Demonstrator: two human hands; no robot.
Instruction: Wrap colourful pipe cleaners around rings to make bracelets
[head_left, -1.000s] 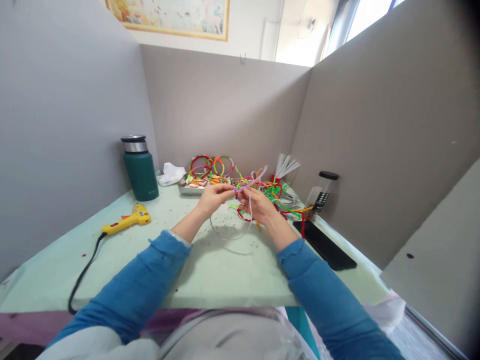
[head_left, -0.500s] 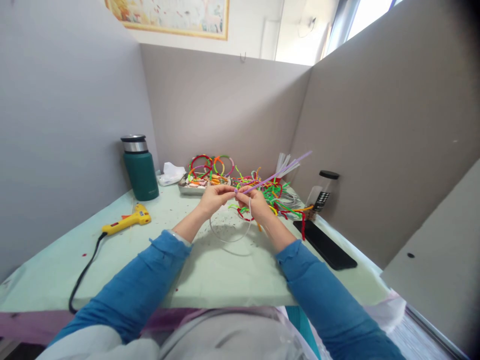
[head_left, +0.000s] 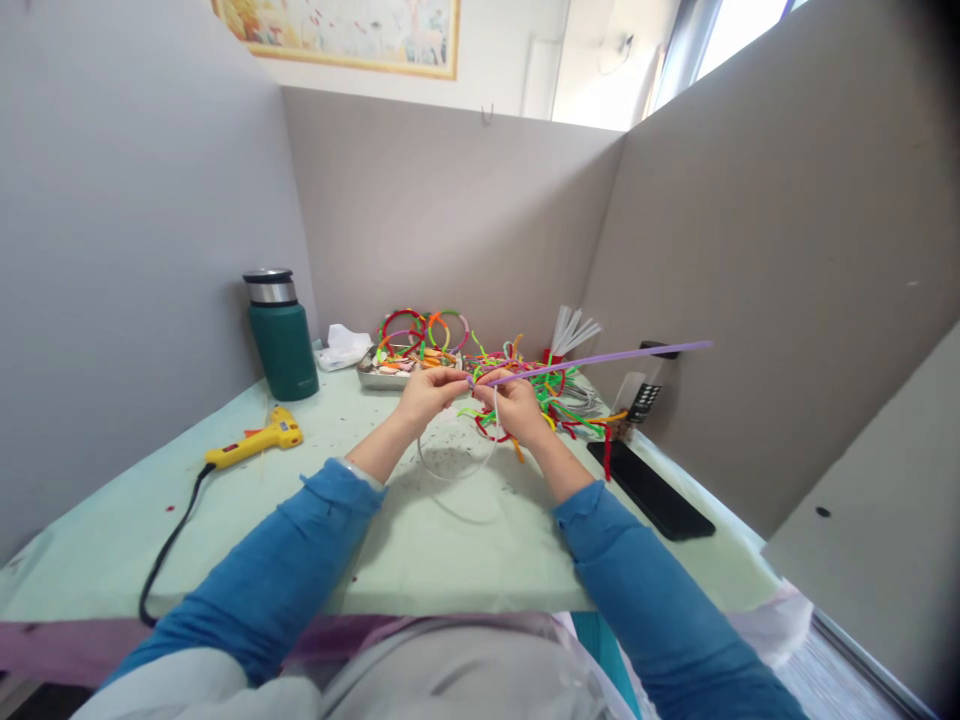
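Note:
A purple pipe cleaner [head_left: 622, 356] runs out from my fingers to the right, its long free end pointing past the pile behind. My right hand [head_left: 519, 408] pinches it close to where its other end meets a thin white hoop [head_left: 451, 479]. My left hand [head_left: 433, 400] is closed in a pinch on the top of that hoop, fingertips almost touching those of the right. Below both hands the hoop hangs over the table. A little purple shows between the fingertips; how it is wrapped there is too small to tell.
Behind the hands are a metal tray [head_left: 382, 381] with small pieces, colourful wrapped rings [head_left: 448, 316] and a tangle of pipe cleaners [head_left: 559, 385]. A yellow glue gun [head_left: 259, 441] and green bottle [head_left: 281, 345] stand left; a black phone [head_left: 651, 490] and clear jar [head_left: 646, 385] are right.
The purple pipe cleaner's free end has swung down and to the right, from slanting upward to nearly level. The white hoop has shifted slightly; both hands stay nearly in place.

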